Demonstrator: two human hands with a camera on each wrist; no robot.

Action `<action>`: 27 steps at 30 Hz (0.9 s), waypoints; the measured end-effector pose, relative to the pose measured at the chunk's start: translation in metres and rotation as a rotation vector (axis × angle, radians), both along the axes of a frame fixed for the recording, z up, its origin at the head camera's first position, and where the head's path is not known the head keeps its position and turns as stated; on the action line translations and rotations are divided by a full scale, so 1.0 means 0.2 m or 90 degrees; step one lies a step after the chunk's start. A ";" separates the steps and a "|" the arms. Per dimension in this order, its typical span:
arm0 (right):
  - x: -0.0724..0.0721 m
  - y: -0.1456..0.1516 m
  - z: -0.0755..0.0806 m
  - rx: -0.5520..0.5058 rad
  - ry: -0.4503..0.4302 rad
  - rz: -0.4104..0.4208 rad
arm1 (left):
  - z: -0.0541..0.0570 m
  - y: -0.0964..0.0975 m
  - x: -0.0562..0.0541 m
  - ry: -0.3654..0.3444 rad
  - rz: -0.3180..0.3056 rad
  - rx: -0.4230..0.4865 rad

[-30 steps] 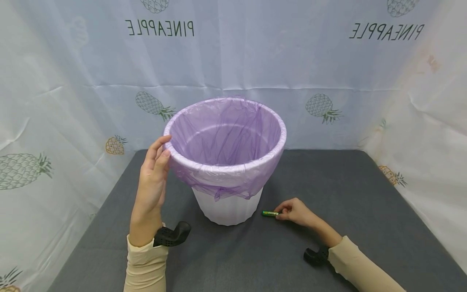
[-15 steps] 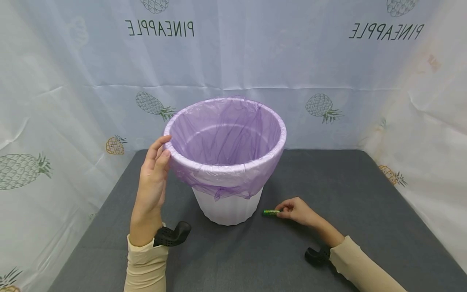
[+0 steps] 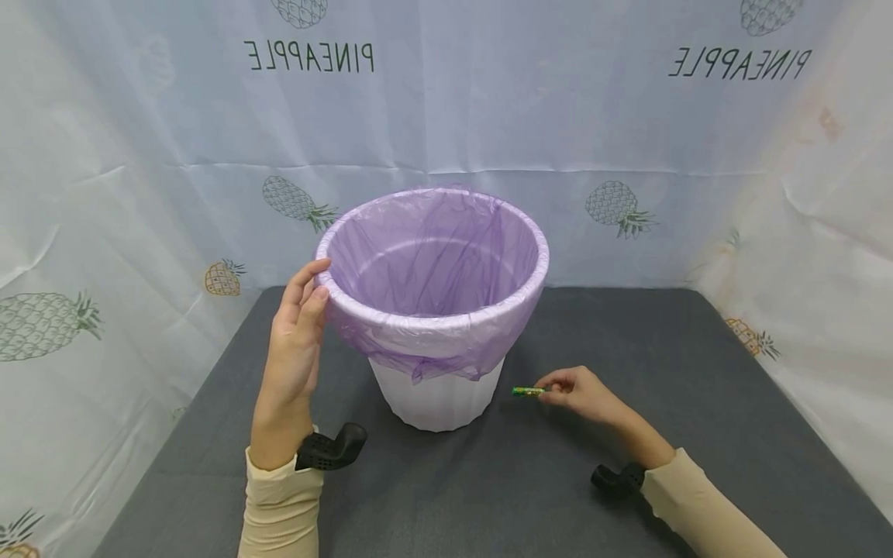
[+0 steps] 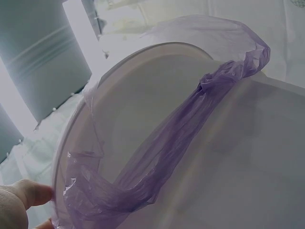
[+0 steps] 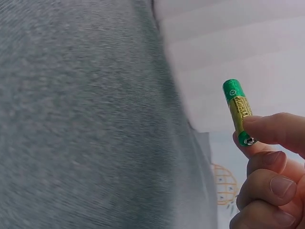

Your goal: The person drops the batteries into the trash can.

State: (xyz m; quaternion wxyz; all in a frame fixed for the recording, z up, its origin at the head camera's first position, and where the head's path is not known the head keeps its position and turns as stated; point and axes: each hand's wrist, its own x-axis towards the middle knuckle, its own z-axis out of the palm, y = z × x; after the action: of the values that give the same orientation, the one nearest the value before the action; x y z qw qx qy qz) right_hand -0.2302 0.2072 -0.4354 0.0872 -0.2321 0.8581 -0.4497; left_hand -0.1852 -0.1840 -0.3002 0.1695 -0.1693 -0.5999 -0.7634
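A white trash can [image 3: 434, 403] stands upright on the dark table, lined with a sheer purple trash bag [image 3: 439, 291] folded over its rim. My left hand [image 3: 293, 349] holds the rim at the left, with fingertips over the edge and the thumb outside. In the left wrist view the bag's gathered hem [image 4: 176, 133] hangs around the can's outer wall. My right hand [image 3: 579, 394] pinches a small green and gold battery [image 5: 238, 109] between thumb and index finger near one end. It is right of the can's base, low over the table, its far end pointing at the can.
The dark grey tabletop [image 3: 446, 496] spreads around the can. White pineapple-print curtains [image 3: 481, 101] close off the back and both sides. A black wrist camera [image 3: 331, 448] sits on the left wrist, another black wrist camera [image 3: 617, 480] on the right.
My right hand has lifted slightly and shifted a little right and away from me, carrying the battery with it. My left hand stays on the rim.
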 end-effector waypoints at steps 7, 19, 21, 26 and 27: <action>0.01 0.01 0.06 -0.011 -0.007 -0.020 | 0.00 0.00 0.00 0.002 -0.001 -0.001; 0.01 0.04 0.18 -0.061 0.024 -0.021 | 0.00 0.00 0.01 0.001 -0.005 -0.006; 0.02 0.04 0.20 -0.066 0.025 -0.020 | 0.00 0.00 0.01 0.003 -0.004 -0.005; 0.03 0.04 0.26 -0.064 0.031 -0.026 | 0.00 0.00 0.00 0.005 -0.003 -0.006; 0.03 0.04 0.27 -0.061 0.032 -0.029 | 0.00 0.00 0.01 0.005 -0.003 -0.006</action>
State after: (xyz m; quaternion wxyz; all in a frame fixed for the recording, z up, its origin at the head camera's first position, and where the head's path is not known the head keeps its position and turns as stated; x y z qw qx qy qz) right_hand -0.2234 0.2161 -0.3806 0.0442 -0.2280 0.8424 -0.4863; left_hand -0.1841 -0.1846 -0.2997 0.1690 -0.1748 -0.6023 -0.7603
